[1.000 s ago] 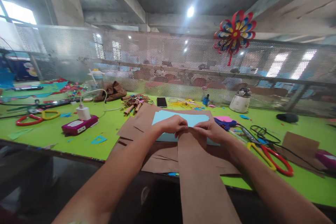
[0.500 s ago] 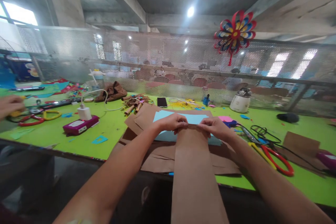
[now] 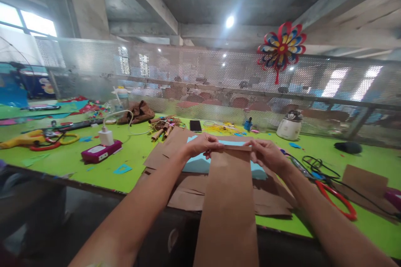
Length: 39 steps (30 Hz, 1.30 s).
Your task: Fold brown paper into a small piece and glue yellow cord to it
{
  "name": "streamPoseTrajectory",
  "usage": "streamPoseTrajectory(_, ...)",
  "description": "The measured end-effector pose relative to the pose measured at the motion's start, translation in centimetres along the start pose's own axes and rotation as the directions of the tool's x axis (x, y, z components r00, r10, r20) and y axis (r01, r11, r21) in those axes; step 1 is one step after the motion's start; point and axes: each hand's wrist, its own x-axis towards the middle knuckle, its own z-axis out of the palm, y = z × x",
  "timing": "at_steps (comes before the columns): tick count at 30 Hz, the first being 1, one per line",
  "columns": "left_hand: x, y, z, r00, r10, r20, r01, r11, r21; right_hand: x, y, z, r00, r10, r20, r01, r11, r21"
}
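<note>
A long strip of brown kraft paper (image 3: pixel 230 200) runs from my hands down over the table's front edge toward me. Its far end has a narrow folded-up edge. My left hand (image 3: pixel 205 145) pinches the left corner of that fold, and my right hand (image 3: pixel 266 154) pinches the right corner. Beneath my hands lie light blue paper sheets (image 3: pixel 197 164), resting on more pieces of brown paper (image 3: pixel 188 190).
A purple power strip (image 3: pixel 102 151) with a white charger stands left. Red-handled scissors (image 3: pixel 340 200) and a black cable lie right. A phone (image 3: pixel 195 126), rolled paper tubes (image 3: pixel 161 131) and a white bottle (image 3: pixel 290 126) are farther back. A yellow glue gun (image 3: pixel 23 139) lies far left.
The far end of the brown strip now shows a raised folded edge. My right hand has shifted slightly right. Another person's hand at far left has gone from view.
</note>
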Motion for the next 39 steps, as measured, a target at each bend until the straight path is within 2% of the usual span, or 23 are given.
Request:
streamPoseTrajectory(2, -0.1, 0.1, 0.1, 1.000, 0.010, -0.005, -0.010, 0.998, -0.058, -0.1, -0.3, -0.1, 0.994, -0.063, -0.086, 0.070, 0.995, 0.073)
streamPoseTrajectory(4, 0.0, 0.2, 0.7, 1.000, 0.022, 0.013, -0.020, 0.993, -0.115, -0.4, -1.1, 0.3, 0.993, -0.090, -0.077, 0.098, 0.989, 0.109)
streamPoseTrajectory(6, 0.1, 0.4, 1.7, 0.997, 0.042, 0.066, -0.029, 0.984, -0.176, -0.9, -2.1, 1.2, 0.995, -0.080, 0.058, 0.073, 0.990, 0.120)
streamPoseTrajectory(8, 0.2, 0.4, 2.8, 0.988, 0.037, 0.151, 0.000, 0.971, -0.238, -1.4, -2.8, 1.9, 0.976, -0.061, 0.211, 0.041, 0.995, 0.095)
streamPoseTrajectory(10, 0.2, 0.3, 3.8, 0.980, 0.013, 0.201, 0.047, 0.954, -0.295, -1.7, -3.1, 2.3, 0.960, -0.076, 0.269, 0.061, 0.996, 0.065)
streamPoseTrajectory(14, 0.2, -0.3, 4.9, 0.934, -0.038, 0.355, 0.157, 0.937, -0.312, -1.6, -2.9, 2.3, 0.960, -0.176, 0.216, 0.159, 0.983, 0.096)
streamPoseTrajectory(16, 0.4, -0.6, 4.8, 0.919, -0.019, 0.394, 0.143, 0.947, -0.288, -1.5, -2.8, 2.2, 0.969, -0.145, 0.200, 0.133, 0.989, 0.071)
streamPoseTrajectory(18, 0.7, -1.0, 4.2, 0.948, 0.017, 0.319, 0.073, 0.961, -0.268, -1.4, -2.6, 2.2, 0.981, -0.061, 0.182, 0.062, 0.998, 0.002)
streamPoseTrajectory(21, 1.3, -1.3, 2.6, 0.994, 0.060, 0.097, -0.033, 0.966, -0.258, -1.0, -1.8, 1.9, 0.977, 0.053, 0.208, -0.030, 0.993, -0.111)
streamPoseTrajectory(23, 1.5, -1.3, 1.7, 0.997, 0.051, -0.053, -0.064, 0.958, -0.280, -0.6, -0.9, 1.7, 0.963, 0.076, 0.258, -0.027, 0.982, -0.188)
streamPoseTrajectory(24, 1.6, -1.3, 1.4, 0.997, 0.032, -0.073, -0.051, 0.959, -0.278, -0.3, -0.4, 1.7, 0.959, 0.070, 0.276, -0.004, 0.973, -0.231)
streamPoseTrajectory(26, 1.7, -1.3, 1.4, 0.998, 0.019, -0.062, -0.029, 0.985, -0.170, 0.2, 0.5, 1.7, 0.954, 0.037, 0.297, 0.066, 0.942, -0.328)
streamPoseTrajectory(28, 1.8, -1.4, 1.8, 0.999, 0.046, -0.011, -0.045, 0.995, 0.090, 0.6, 1.2, 2.0, 0.953, 0.007, 0.302, 0.132, 0.891, -0.435)
streamPoseTrajectory(30, 1.9, -1.7, 2.2, 0.995, 0.091, 0.051, -0.103, 0.928, 0.359, 0.9, 1.6, 2.4, 0.955, -0.011, 0.297, 0.172, 0.836, -0.521)
streamPoseTrajectory(32, 2.2, -2.1, 2.6, 0.988, 0.118, 0.100, -0.153, 0.845, 0.513, 1.0, 1.9, 2.7, 0.960, -0.027, 0.279, 0.188, 0.802, -0.567)
streamPoseTrajectory(35, 2.4, -2.7, 2.7, 0.987, 0.128, 0.097, -0.161, 0.790, 0.592, 0.9, 2.0, 3.2, 0.967, -0.037, 0.251, 0.187, 0.770, -0.610)
streamPoseTrajectory(39, 2.5, -3.1, 2.8, 0.991, 0.103, 0.086, -0.134, 0.782, 0.608, 0.8, 1.9, 3.4, 0.966, -0.064, 0.250, 0.220, 0.709, -0.670)
